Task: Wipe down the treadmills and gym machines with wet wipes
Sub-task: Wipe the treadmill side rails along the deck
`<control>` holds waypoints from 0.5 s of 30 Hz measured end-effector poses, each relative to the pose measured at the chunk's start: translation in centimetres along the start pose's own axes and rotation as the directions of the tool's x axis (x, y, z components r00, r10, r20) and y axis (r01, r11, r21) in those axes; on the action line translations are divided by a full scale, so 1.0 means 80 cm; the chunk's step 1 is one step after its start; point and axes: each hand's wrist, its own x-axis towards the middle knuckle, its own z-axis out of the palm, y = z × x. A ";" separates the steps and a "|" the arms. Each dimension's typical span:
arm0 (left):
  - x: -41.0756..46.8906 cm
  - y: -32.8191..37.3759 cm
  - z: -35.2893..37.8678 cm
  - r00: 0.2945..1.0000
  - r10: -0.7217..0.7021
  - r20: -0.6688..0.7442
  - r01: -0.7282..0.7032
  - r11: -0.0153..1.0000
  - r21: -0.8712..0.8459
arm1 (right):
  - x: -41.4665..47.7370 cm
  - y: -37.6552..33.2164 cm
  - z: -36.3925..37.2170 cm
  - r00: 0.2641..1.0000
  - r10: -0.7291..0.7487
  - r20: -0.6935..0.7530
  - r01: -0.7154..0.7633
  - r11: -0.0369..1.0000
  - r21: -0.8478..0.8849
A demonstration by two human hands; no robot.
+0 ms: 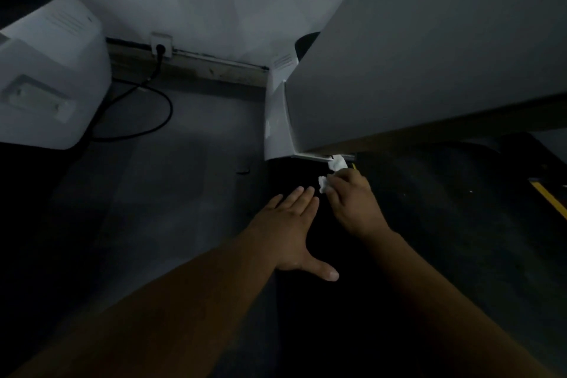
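Head view, dim room: right hand pinches crumpled wet wipe just under treadmill front cover. Left hand flat, fingers straight, empty, near cover. Wipe likely soft, light, limp; best bunched in fingertips.

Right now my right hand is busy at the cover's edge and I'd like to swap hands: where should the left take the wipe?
Probably the tuft of the wipe sticking out left of the right hand, pinched from the left: it pokes out free and faces the flat left hand. Its far end sits against the treadmill cover edge.
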 end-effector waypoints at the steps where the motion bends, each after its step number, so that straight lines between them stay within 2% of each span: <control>1: 0.002 -0.002 0.000 1.000 0.002 0.001 -0.002 1.000 0.007 | 0.003 -0.001 0.002 1.000 0.018 0.007 -0.018 1.000 0.014; 5: 0.017 -0.008 -0.009 1.000 -0.020 -0.019 0.021 1.000 0.012 | 0.015 -0.001 0.000 0.996 0.081 0.020 -0.083 0.993 0.085; 12: 0.030 -0.011 -0.006 0.999 -0.026 -0.034 0.026 1.000 0.003 | 0.037 0.006 0.014 0.993 0.110 0.051 -0.106 0.991 -0.076; 15: 0.031 -0.009 -0.007 0.999 -0.022 -0.044 0.022 1.000 -0.002 | 0.010 0.007 0.007 0.996 -0.014 0.089 0.015 1.000 -0.016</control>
